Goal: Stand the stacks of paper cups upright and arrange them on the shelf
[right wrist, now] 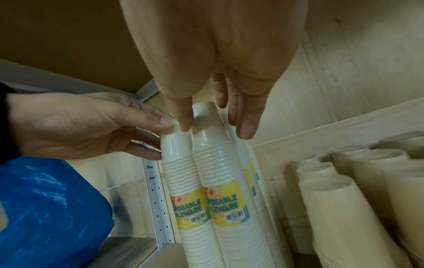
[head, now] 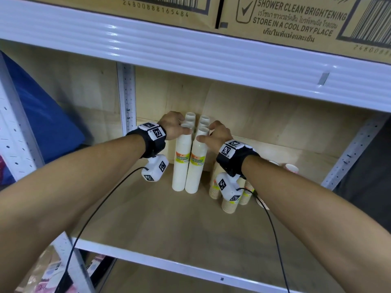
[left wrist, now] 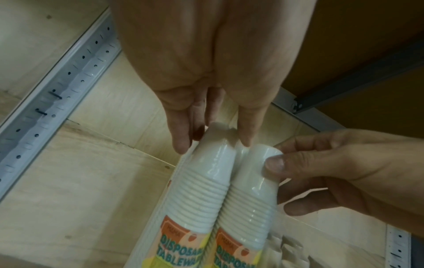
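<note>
Both hands' fingers [head: 186, 130] lightly clasp the upright white cup stacks [head: 191, 166], hiding rear stacks' bases.

– How are the cup stacks [head: 181, 166] finished?
– White paper is seen under a glossy clear plastic wrap, with a printed label [right wrist: 190, 208].
– And the shelf [head: 152, 218]?
– A matt, pale wood-grain board is framed by glossy white-painted metal rails [head: 190, 47]. Matt brown cardboard boxes [head: 296, 17] are stored above; a shiny blue woven plastic bag [right wrist: 50, 204] is noted.
</note>
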Tool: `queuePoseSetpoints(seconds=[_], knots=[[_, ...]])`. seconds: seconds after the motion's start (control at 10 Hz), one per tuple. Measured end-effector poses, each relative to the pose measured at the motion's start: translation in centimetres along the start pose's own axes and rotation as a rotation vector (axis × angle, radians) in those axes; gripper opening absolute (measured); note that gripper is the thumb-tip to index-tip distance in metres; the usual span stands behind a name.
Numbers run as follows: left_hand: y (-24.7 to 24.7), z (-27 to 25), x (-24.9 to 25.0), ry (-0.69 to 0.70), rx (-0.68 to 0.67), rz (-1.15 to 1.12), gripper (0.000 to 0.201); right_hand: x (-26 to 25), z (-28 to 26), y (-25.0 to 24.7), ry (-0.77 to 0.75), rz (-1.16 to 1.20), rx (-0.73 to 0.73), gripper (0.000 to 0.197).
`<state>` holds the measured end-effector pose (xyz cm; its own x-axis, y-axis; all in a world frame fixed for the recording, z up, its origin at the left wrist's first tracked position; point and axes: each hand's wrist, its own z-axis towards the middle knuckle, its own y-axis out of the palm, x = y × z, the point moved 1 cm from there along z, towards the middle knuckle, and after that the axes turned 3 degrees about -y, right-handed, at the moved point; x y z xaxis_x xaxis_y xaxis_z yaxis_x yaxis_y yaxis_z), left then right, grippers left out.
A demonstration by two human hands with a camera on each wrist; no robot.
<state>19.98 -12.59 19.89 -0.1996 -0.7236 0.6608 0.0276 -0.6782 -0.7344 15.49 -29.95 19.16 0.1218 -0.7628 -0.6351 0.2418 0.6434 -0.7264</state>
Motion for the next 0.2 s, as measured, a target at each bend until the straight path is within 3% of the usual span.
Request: queuePoseSetpoints(seconds=[0.1, 0.2], knots=[[-0.5, -0.5, 0.5, -0.002, 0.043, 0.023, 0.074, -0.1, -0.4, -0.3, -0.013, 0.041, 0.040, 0.053], [-0.6, -2.1, 1.1, 0.062, 0.210, 0.005, 0.074, 0.6, -1.7, 0.1, -0.007, 0.145, 0.083, 0.040]])
